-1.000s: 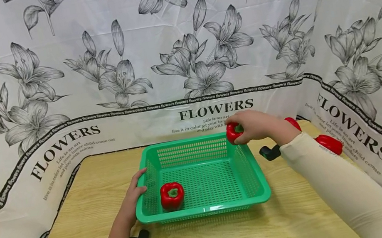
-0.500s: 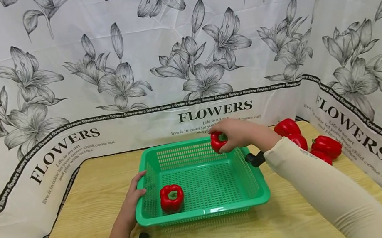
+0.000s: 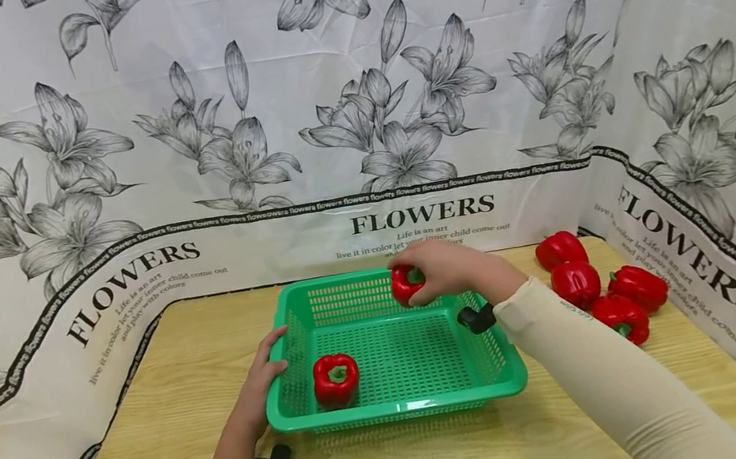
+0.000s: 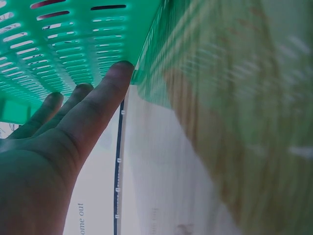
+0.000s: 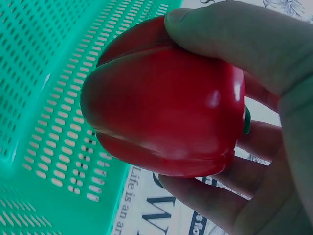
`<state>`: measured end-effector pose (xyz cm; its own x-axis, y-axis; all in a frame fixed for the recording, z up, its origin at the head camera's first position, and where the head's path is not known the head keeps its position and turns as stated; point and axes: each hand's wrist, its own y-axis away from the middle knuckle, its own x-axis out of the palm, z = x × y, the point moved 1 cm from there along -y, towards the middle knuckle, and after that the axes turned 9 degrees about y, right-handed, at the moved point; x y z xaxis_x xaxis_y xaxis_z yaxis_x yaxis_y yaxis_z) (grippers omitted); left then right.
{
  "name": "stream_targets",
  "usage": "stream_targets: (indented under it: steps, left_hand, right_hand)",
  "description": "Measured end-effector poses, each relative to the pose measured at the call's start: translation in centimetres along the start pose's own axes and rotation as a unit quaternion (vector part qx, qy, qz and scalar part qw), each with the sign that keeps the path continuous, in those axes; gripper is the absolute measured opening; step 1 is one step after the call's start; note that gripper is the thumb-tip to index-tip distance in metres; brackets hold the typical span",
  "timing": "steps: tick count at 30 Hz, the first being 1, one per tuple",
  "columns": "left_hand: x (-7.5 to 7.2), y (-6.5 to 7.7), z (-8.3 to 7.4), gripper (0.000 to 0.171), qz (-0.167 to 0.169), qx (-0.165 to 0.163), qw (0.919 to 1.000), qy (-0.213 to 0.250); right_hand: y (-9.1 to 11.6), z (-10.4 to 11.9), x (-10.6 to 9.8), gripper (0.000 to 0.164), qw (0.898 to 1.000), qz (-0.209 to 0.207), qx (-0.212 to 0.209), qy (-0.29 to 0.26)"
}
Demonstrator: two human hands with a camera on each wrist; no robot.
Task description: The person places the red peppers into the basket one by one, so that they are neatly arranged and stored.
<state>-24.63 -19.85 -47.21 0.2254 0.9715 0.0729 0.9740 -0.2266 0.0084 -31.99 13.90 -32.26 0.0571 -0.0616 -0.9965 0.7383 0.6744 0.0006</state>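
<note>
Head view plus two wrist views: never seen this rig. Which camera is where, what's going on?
No robot here: a person works with two bare hands. The head view comes from a head-worn camera looking forward and down; each wrist view comes from a camera worn on that wrist. On the wood-grain table stands a green slotted plastic basket with one red bell pepper inside; four loose red bell peppers lie to its right. The right hand holds another red bell pepper near the basket's back wall. The left hand touches the basket's left side. A flower-printed cloth hangs behind.
</note>
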Motion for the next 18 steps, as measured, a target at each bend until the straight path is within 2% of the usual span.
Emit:
stream_targets:
  steps: [8,18]
  left_hand:
    - [0.1,0.0,-0.2,0.058,0.006,0.002,1.0000,0.001]
    - [0.1,0.0,-0.3,0.059,0.007,0.004,0.9999,0.007]
  right_hand:
    - [-1.0,1.1,1.1,0.061,1.000,-0.002,-0.019,-0.012]
    - [-2.2,2.0,2.3,0.064,0.999,0.009,-0.011,-0.031]
